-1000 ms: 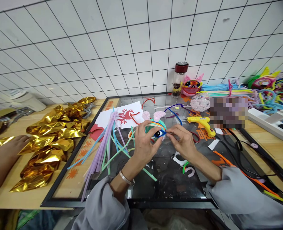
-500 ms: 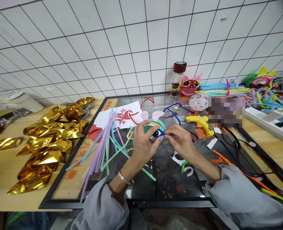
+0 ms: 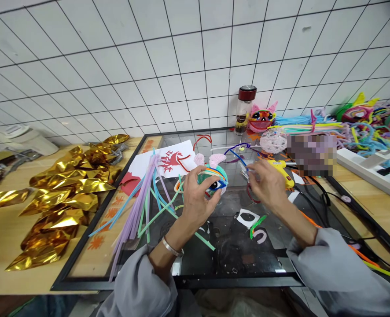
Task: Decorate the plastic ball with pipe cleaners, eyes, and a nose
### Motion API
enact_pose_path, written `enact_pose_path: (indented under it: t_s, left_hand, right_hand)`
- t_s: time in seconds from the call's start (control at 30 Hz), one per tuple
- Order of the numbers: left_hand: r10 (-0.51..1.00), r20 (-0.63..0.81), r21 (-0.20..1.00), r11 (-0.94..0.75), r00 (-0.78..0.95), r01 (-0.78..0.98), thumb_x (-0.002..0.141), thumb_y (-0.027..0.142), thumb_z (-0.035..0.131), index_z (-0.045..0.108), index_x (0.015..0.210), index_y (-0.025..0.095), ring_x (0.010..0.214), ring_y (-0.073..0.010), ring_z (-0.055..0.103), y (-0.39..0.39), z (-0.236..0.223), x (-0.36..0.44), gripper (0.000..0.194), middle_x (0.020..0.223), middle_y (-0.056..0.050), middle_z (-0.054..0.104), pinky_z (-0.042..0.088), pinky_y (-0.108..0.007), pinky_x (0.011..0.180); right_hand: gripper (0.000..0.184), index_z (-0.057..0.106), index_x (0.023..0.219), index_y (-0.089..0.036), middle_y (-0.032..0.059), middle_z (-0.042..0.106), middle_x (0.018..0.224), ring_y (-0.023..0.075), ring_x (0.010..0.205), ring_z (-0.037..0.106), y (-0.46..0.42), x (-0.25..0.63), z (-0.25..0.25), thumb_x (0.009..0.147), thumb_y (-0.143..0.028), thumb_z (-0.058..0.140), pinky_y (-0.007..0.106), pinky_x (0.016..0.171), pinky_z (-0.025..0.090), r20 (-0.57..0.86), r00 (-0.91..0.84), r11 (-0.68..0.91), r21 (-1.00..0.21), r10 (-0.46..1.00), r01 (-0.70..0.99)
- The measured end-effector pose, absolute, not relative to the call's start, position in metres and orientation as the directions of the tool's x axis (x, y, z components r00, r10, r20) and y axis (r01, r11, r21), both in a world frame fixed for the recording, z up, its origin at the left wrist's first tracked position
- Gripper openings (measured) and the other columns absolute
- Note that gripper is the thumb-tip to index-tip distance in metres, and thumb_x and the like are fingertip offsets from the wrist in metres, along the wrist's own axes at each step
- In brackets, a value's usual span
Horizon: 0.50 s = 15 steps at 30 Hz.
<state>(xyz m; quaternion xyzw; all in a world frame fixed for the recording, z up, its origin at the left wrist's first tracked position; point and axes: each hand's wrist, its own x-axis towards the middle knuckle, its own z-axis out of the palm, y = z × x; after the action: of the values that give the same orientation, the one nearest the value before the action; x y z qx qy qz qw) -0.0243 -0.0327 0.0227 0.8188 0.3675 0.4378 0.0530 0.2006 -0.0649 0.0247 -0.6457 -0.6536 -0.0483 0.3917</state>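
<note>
My left hand (image 3: 198, 196) is closed around a round teal pipe-cleaner figure (image 3: 215, 178) with a painted eye, orange and blue rims and a pink shell-shaped piece on top, held just above the black glass work mat (image 3: 234, 251). My right hand (image 3: 267, 185) is apart from the figure, to its right, over the yellow glue gun (image 3: 285, 174). That hand is smeared by motion and hides most of the gun; whether its fingers grip anything does not show.
Loose pastel pipe cleaners (image 3: 145, 193) fan out left of the figure beside a white sheet with a red paper-cut (image 3: 168, 160). Gold foil shapes (image 3: 66, 185) cover the wooden table at left. A red-capped jar (image 3: 244, 110), a pink mask (image 3: 263, 118) and heaped pipe cleaners (image 3: 363, 127) stand behind.
My right hand has let go of the blue strand at the figure's eye and swung right to the glue gun. Another person's hand at far left has left the view.
</note>
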Motion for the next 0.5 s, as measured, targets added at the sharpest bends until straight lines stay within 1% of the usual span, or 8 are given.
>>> enact_pose_path:
  t_s: [0.1, 0.13, 0.17, 0.2, 0.23, 0.3, 0.4, 0.5]
  left_hand:
    - [0.648, 0.677, 0.402, -0.722, 0.348, 0.563, 0.080, 0.018, 0.072, 0.073, 0.103, 0.024, 0.121, -0.0286, 0.056, -0.032, 0.022, -0.025, 0.024, 0.127, -0.011, 0.054, 0.048, -0.045, 0.101]
    - [0.648, 0.676, 0.399, -0.721, 0.350, 0.566, 0.080, 0.018, 0.072, 0.073, 0.103, 0.024, 0.121, -0.0287, 0.056, -0.032, 0.022, -0.025, 0.024, 0.127, -0.011, 0.054, 0.049, -0.045, 0.100]
    - [0.648, 0.675, 0.396, -0.722, 0.353, 0.568, 0.080, 0.018, 0.072, 0.073, 0.103, 0.024, 0.121, -0.0288, 0.056, -0.032, 0.022, -0.026, 0.024, 0.126, -0.011, 0.054, 0.049, -0.046, 0.100]
    - [0.646, 0.675, 0.393, -0.723, 0.356, 0.568, 0.080, 0.018, 0.072, 0.073, 0.104, 0.024, 0.120, -0.0290, 0.056, -0.031, 0.022, -0.026, 0.025, 0.126, -0.011, 0.055, 0.049, -0.046, 0.099]
    - [0.644, 0.675, 0.390, -0.726, 0.360, 0.567, 0.080, 0.017, 0.073, 0.073, 0.104, 0.024, 0.120, -0.0293, 0.056, -0.031, 0.022, -0.026, 0.025, 0.126, -0.011, 0.055, 0.049, -0.046, 0.099]
    - [0.637, 0.683, 0.388, -0.731, 0.358, 0.561, 0.079, 0.016, 0.072, 0.073, 0.104, 0.023, 0.118, -0.0297, 0.057, -0.031, 0.022, -0.027, 0.026, 0.126, -0.011, 0.055, 0.049, -0.046, 0.098]
    - [0.634, 0.692, 0.397, -0.733, 0.345, 0.553, 0.079, 0.015, 0.072, 0.073, 0.102, 0.023, 0.118, -0.0300, 0.058, -0.031, 0.023, -0.026, 0.024, 0.125, -0.012, 0.055, 0.049, -0.046, 0.098]
    - [0.646, 0.684, 0.410, -0.725, 0.339, 0.553, 0.078, 0.016, 0.073, 0.073, 0.102, 0.024, 0.119, -0.0299, 0.057, -0.031, 0.023, -0.026, 0.025, 0.126, -0.011, 0.055, 0.049, -0.047, 0.100]
  right_hand:
    - [0.020, 0.069, 0.090, -0.010, 0.0279, 0.067, 0.097, 0.0408, 0.089, 0.066, -0.066, 0.238, 0.035, 0.085, -0.028, 0.062, 0.052, 0.074, 0.047, 0.533, 0.345, -0.150, -0.375, 0.772, 0.915]
    - [0.027, 0.069, 0.090, -0.009, 0.0289, 0.067, 0.098, 0.0417, 0.089, 0.067, -0.068, 0.247, 0.037, 0.085, -0.035, 0.065, 0.051, 0.074, 0.048, 0.424, 0.443, -0.348, -0.285, 0.790, 0.893]
    - [0.034, 0.069, 0.091, -0.008, 0.0292, 0.068, 0.098, 0.0423, 0.090, 0.068, -0.070, 0.255, 0.039, 0.086, -0.042, 0.065, 0.049, 0.074, 0.048, 0.287, 0.504, -0.468, -0.190, 0.815, 0.863]
    - [0.040, 0.070, 0.092, -0.008, 0.0285, 0.069, 0.100, 0.0419, 0.092, 0.069, -0.071, 0.261, 0.040, 0.087, -0.048, 0.063, 0.047, 0.074, 0.049, 0.157, 0.541, -0.531, -0.100, 0.826, 0.841]
    - [0.046, 0.071, 0.095, -0.008, 0.0276, 0.070, 0.102, 0.0412, 0.095, 0.070, -0.072, 0.264, 0.041, 0.088, -0.052, 0.060, 0.044, 0.074, 0.050, 0.041, 0.562, -0.562, -0.024, 0.826, 0.827]
    - [0.048, 0.071, 0.103, -0.009, 0.0261, 0.072, 0.108, 0.0396, 0.102, 0.071, -0.072, 0.267, 0.041, 0.091, -0.053, 0.056, 0.040, 0.075, 0.050, -0.084, 0.564, -0.564, 0.028, 0.822, 0.825]
    - [0.042, 0.071, 0.107, -0.012, 0.0236, 0.073, 0.111, 0.0374, 0.105, 0.071, -0.068, 0.270, 0.038, 0.091, -0.047, 0.056, 0.037, 0.073, 0.049, -0.107, 0.578, -0.580, 0.014, 0.809, 0.815]
    - [0.029, 0.072, 0.097, -0.016, 0.0185, 0.076, 0.099, 0.0340, 0.098, 0.072, -0.064, 0.280, 0.032, 0.087, -0.040, 0.059, 0.034, 0.068, 0.047, -0.076, 0.574, -0.578, -0.065, 0.816, 0.813]
